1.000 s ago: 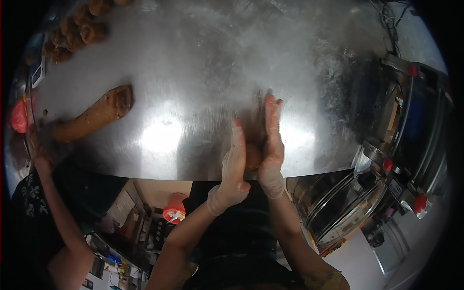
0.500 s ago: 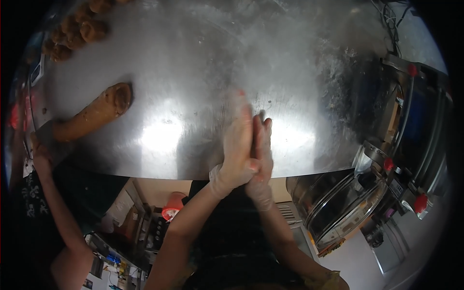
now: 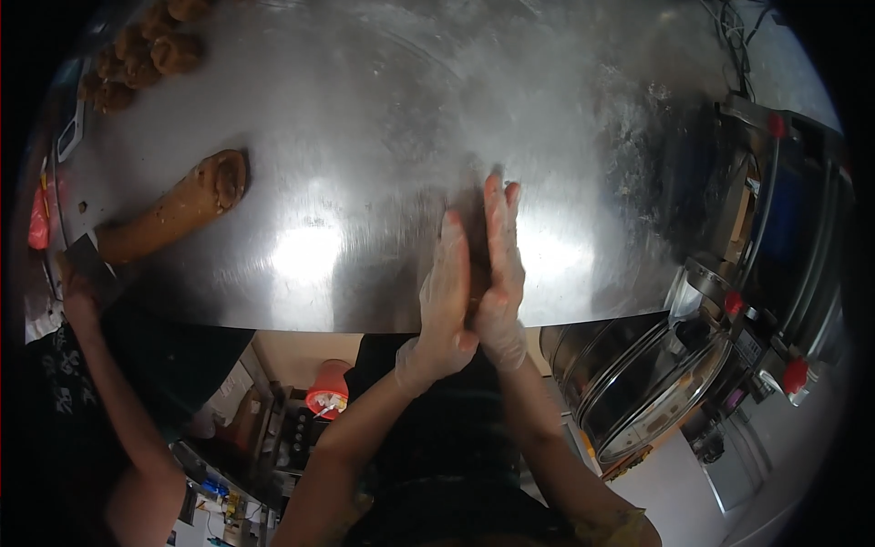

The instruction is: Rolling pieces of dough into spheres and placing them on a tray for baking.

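Observation:
Both my hands wear thin clear gloves and are held up over the near edge of the steel table point(image 3: 365, 164), palms facing. The fingers of my left hand point(image 3: 445, 292) are stretched out straight, its thumb toward the other hand. Those of my right hand point(image 3: 503, 269) are straight too. A narrow gap parts the fingertips, while the heels of the hands are close together. A brownish patch shows between the palms, too hidden to make out. To the left lies a thick log of brown dough point(image 3: 178, 214), its near end beside a co-worker's hand point(image 3: 77, 296) with a flat scraper point(image 3: 88, 260).
Several brown dough lumps point(image 3: 173, 55) sit at the far left. A machine with red knobs point(image 3: 795, 374) stands at the right, with a round metal vessel point(image 3: 629, 401) below the table edge. A red bin point(image 3: 330, 387) is under the table. Cables point(image 3: 734, 46) run at the far right.
My hands have slid against each other: the right has moved forward and the left back, and their fingertips have parted. The co-worker's scraper has tilted at the log's end.

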Action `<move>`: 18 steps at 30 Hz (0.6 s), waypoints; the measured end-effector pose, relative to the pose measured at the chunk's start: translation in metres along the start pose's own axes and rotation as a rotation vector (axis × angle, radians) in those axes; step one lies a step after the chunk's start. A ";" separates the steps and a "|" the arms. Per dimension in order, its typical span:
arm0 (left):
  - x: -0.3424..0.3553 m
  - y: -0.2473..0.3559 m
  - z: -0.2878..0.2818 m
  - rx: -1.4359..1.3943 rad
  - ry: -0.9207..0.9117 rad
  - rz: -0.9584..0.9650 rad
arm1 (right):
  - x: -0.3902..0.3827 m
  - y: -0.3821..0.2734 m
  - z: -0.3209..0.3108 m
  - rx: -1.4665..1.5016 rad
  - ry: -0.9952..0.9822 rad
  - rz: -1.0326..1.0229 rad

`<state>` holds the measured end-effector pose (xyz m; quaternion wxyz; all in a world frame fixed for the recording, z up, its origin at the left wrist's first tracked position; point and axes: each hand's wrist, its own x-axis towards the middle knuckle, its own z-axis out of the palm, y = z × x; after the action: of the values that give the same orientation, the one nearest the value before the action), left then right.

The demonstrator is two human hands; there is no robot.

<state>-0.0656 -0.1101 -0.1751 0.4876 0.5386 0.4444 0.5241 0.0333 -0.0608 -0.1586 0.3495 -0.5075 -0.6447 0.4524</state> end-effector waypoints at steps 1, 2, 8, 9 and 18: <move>-0.013 -0.005 0.005 0.069 0.017 -0.059 | -0.004 -0.001 -0.003 -0.002 0.002 0.000; -0.007 -0.003 0.005 -0.033 0.067 -0.086 | -0.011 0.000 -0.006 -0.003 0.066 0.044; 0.036 -0.004 0.004 0.018 0.020 -0.066 | -0.032 0.015 0.014 0.042 0.124 -0.059; 0.024 0.005 0.000 0.024 -0.031 -0.112 | -0.015 0.006 0.008 0.045 0.123 -0.056; 0.040 0.010 0.003 -0.007 0.073 -0.069 | -0.024 0.004 0.011 -0.038 0.104 0.029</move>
<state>-0.0606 -0.0716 -0.1599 0.4906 0.5017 0.4784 0.5279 0.0309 -0.0865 -0.1660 0.3663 -0.5459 -0.6269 0.4182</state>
